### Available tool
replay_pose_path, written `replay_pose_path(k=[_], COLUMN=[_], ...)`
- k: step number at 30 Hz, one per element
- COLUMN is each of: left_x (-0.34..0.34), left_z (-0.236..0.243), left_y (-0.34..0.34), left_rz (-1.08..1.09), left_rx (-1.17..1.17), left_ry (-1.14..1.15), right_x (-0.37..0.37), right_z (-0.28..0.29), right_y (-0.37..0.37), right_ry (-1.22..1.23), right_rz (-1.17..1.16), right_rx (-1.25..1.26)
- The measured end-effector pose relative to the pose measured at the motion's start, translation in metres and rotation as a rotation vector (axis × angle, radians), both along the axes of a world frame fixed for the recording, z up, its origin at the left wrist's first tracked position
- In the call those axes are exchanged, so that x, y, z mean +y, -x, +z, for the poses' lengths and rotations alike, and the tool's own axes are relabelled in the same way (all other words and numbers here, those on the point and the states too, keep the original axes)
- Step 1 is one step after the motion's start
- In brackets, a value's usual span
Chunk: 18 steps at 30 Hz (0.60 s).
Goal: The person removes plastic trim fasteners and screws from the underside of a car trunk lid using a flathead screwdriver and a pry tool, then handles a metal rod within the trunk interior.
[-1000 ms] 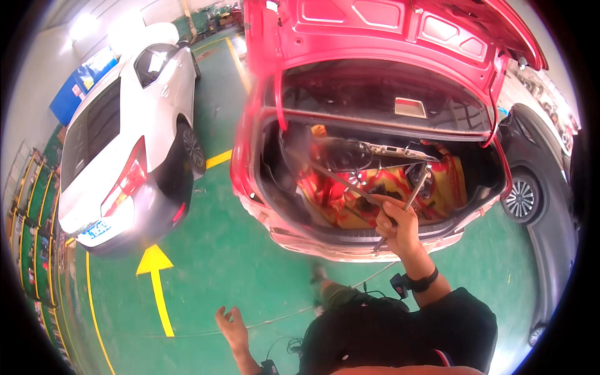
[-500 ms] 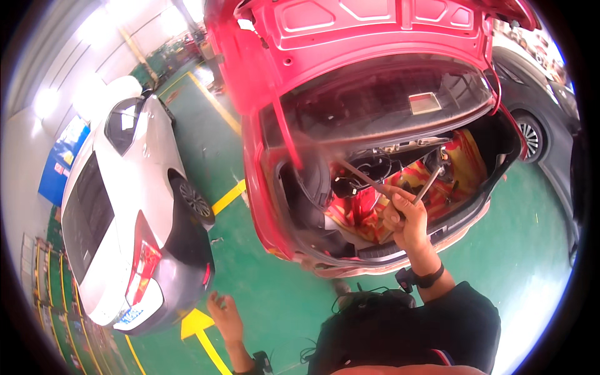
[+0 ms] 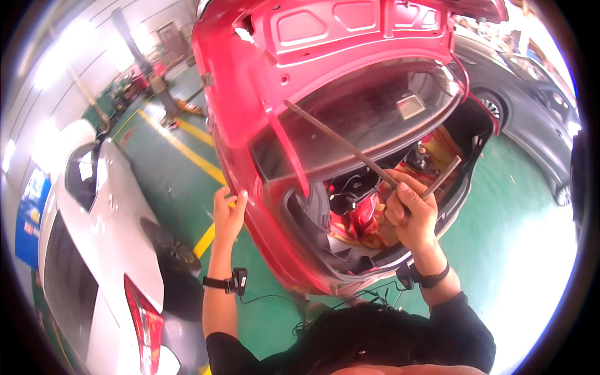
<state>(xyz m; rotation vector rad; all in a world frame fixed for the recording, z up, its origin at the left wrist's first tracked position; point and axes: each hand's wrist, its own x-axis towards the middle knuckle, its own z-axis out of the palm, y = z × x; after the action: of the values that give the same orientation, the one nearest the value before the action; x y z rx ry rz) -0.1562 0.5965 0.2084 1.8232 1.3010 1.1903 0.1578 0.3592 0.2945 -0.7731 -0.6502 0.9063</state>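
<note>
In front of the open trunk (image 3: 331,253) of a red car, my right hand (image 3: 409,209) is closed around a long metal rod (image 3: 340,142). The rod slants up and left across the rear window; a shorter arm of metal sticks out on the other side of my fist, up to the right. My grip hides whether both are one bent piece. My left hand (image 3: 229,215) is raised beside the red car's left rear side, empty, with thumb and fingers apart. Whether it touches the bodywork I cannot tell.
The raised red trunk lid (image 3: 362,28) stands above the window. Red and yellow cloth and loose dark parts lie in the trunk. A white car (image 3: 119,212) is parked at left, a grey car (image 3: 531,106) at right. Dark cables (image 3: 306,322) hang near my body.
My left hand has risen from low beside the white car to the red car's side. My right hand still grips the rod, slightly higher. The view has turned leftward.
</note>
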Motion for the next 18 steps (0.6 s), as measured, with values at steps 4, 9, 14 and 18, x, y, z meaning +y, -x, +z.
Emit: replay_pose_path(k=[4, 9, 14, 18], left_x=[0.109, 0.166, 0.189, 0.198], left_z=[-0.021, -0.023, -0.017, -0.016], left_y=[-0.006, -0.042, -0.061, -0.062], left_rz=[-0.080, -0.169, -0.233, -0.221], left_rx=[-0.073, -0.200, -0.350, -0.460], left_ry=[-0.033, -0.030, 0.191, 0.327], right_x=[0.038, 0.064, 0.081, 0.087], right_z=[0.021, 0.037, 0.044, 0.048], right_y=[0.045, 0.075, 0.095, 0.107], right_ry=[0.046, 0.068, 0.092, 0.075], right_rz=[-0.100, -0.222, -0.249, -0.253], right_rx=[0.044, 0.078, 0.089, 0.109])
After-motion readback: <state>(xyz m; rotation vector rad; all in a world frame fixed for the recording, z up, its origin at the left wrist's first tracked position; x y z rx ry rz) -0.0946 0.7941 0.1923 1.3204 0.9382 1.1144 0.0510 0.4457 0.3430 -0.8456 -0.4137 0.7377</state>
